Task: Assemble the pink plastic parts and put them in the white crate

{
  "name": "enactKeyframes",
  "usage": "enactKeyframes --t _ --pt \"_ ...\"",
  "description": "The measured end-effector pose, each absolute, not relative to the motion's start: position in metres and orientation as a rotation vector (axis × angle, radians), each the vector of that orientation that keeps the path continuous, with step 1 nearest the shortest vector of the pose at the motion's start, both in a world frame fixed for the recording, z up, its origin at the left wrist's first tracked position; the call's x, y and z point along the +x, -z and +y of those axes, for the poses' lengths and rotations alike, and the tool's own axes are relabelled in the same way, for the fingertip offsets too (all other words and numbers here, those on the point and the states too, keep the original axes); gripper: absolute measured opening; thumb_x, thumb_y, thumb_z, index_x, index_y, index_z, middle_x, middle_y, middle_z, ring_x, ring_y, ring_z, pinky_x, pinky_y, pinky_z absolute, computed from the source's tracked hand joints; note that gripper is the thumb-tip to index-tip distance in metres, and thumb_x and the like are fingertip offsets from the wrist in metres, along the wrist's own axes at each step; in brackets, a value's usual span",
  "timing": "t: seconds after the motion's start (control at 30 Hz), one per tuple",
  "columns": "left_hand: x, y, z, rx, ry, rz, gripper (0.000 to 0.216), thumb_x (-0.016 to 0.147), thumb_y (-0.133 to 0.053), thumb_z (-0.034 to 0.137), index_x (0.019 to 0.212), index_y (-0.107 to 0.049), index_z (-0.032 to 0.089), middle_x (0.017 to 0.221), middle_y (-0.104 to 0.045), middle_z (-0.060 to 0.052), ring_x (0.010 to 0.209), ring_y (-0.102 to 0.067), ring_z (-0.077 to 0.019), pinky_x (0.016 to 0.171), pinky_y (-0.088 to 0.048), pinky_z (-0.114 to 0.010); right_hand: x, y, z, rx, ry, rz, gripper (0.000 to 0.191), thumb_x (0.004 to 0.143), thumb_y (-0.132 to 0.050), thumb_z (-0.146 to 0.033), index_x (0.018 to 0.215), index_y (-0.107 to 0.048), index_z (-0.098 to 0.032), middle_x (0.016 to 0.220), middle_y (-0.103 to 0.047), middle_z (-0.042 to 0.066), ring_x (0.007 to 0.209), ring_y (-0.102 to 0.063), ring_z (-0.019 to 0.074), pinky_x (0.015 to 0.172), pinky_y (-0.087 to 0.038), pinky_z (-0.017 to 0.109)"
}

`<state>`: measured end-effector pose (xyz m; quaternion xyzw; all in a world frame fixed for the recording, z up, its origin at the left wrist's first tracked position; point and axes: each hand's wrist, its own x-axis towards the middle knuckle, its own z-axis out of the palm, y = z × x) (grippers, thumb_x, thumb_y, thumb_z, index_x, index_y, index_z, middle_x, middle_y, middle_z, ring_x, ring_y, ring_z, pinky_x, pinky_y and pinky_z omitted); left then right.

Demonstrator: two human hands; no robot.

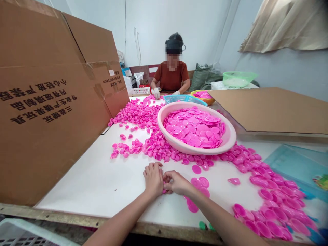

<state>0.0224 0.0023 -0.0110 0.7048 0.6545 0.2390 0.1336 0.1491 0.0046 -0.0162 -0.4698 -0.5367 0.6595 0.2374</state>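
Note:
My left hand (153, 177) and my right hand (176, 182) meet over the white table (102, 181) near its front edge, fingers curled and pinched together on a small pink plastic piece (164, 191) that is mostly hidden. Several flat pink discs (201, 182) lie just right of my right hand. Beyond them a large pale pink basin (225, 138) holds a heap of pink discs (194, 126). Loose pink caps (143, 147) are scattered around the basin and down the right side (271, 205).
A big open cardboard box (46, 112) stands along the left. A flat cardboard sheet (271, 109) lies at right, a blue tray (302, 167) below it. Across the table a person in a brown shirt (171, 77) works beside a blue basket (183, 99) and a yellow bowl (203, 95).

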Motion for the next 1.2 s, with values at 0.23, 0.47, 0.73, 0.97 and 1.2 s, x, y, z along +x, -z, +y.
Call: enactKeyframes --t 0.23,0.47,0.73,0.97,1.2 --pt "0.026 0.002 0.000 2.235 -0.580 1.787 0.026 0.086 -0.027 0.031 0.088 -0.051 0.022 0.083 -0.056 -0.004 0.077 -0.044 -0.0203 0.071 -0.027 -0.034 0.151 0.017 -0.001 -1.156 -1.721 -1.553 0.017 0.064 -0.062 -0.023 0.073 -0.051 -0.013 0.065 -0.053 -0.001 0.058 -0.058 0.0139 0.053 -0.049 0.024" --pt "-0.056 -0.037 -0.031 2.138 -0.579 2.199 0.031 0.086 -0.029 0.039 0.083 -0.053 0.020 0.072 -0.058 -0.003 0.072 -0.049 -0.0184 0.068 -0.030 -0.030 0.157 -0.010 -0.021 -1.198 -1.236 -1.835 0.021 0.076 -0.050 -0.025 0.095 -0.054 -0.017 0.071 -0.057 0.002 0.062 -0.057 0.0145 0.056 -0.045 0.024" --pt "-0.228 -0.043 -0.167 1.005 -0.152 3.218 0.044 0.084 -0.021 0.046 0.090 -0.054 0.019 0.080 -0.060 -0.009 0.083 -0.053 -0.0259 0.069 -0.034 -0.032 0.161 -0.029 -0.040 -1.073 -1.059 -2.097 0.025 0.078 -0.046 -0.035 0.095 -0.055 -0.021 0.077 -0.058 0.005 0.071 -0.056 0.0181 0.064 -0.047 0.028" --pt "-0.231 -0.005 -0.234 0.542 -0.159 3.133 0.039 0.084 -0.026 0.040 0.087 -0.055 0.014 0.083 -0.061 -0.014 0.077 -0.056 -0.0266 0.064 -0.038 -0.034 0.151 -0.012 -0.053 -1.001 -1.100 -2.304 0.026 0.077 -0.044 -0.037 0.094 -0.055 -0.020 0.077 -0.058 0.006 0.073 -0.056 0.0196 0.064 -0.047 0.030" --pt "-0.161 -0.016 -0.226 1.282 -0.364 2.925 0.027 0.083 -0.035 0.038 0.093 -0.054 0.021 0.094 -0.057 -0.005 0.092 -0.048 -0.0177 0.082 -0.033 -0.029 0.148 -0.009 -0.053 -0.983 -1.040 -2.357 0.027 0.076 -0.044 -0.039 0.090 -0.056 -0.019 0.073 -0.060 0.005 0.069 -0.057 0.0204 0.065 -0.045 0.031"
